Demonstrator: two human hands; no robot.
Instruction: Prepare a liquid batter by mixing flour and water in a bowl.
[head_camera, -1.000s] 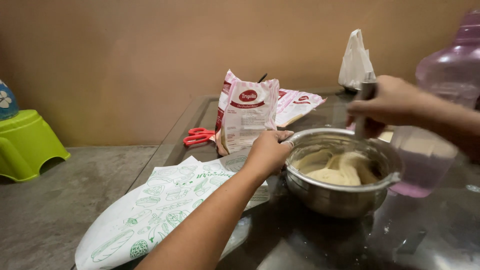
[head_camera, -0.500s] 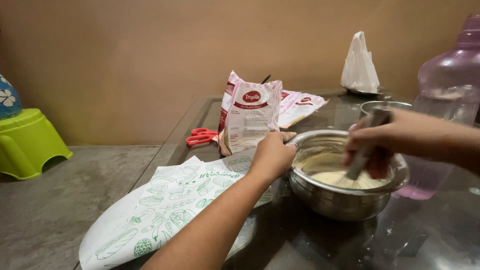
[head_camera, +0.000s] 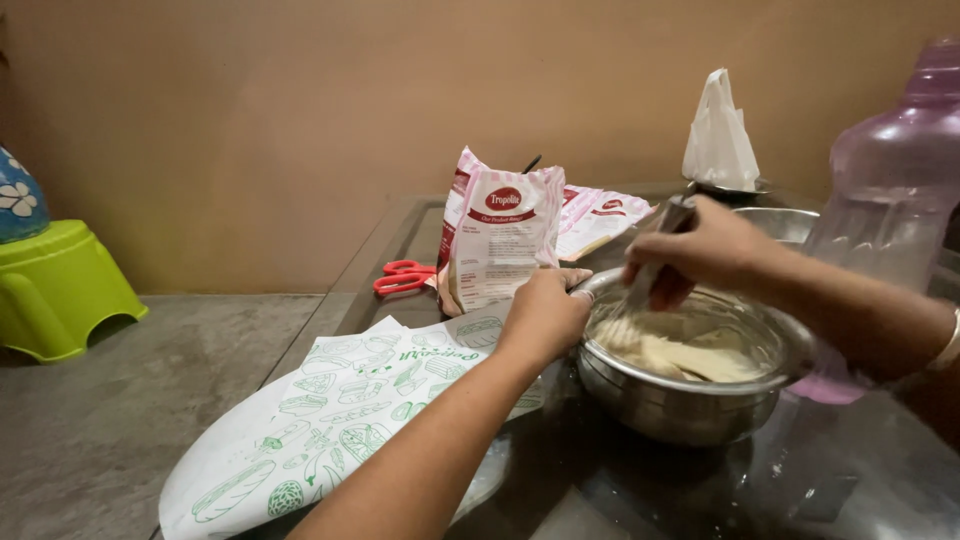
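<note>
Two hands apart: left hand (head_camera: 545, 315) clamps the bowl (head_camera: 690, 400) rim, right hand (head_camera: 700, 250) grips the spoon (head_camera: 655, 255); best steady the bowl, stir the batter (head_camera: 690, 355) low.

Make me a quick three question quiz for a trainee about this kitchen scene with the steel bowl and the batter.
1. True or false: the left hand rests on the rim of the steel bowl.
2. What does the right hand hold?
A. red scissors
B. a utensil dipped in the batter
C. the white bag
3. Fill in: the red scissors lie to the ____ of the standing red and white packet in the picture.

Key:
1. True.
2. B: its grip is closed on a utensil reaching into the batter.
3. Left.
</note>
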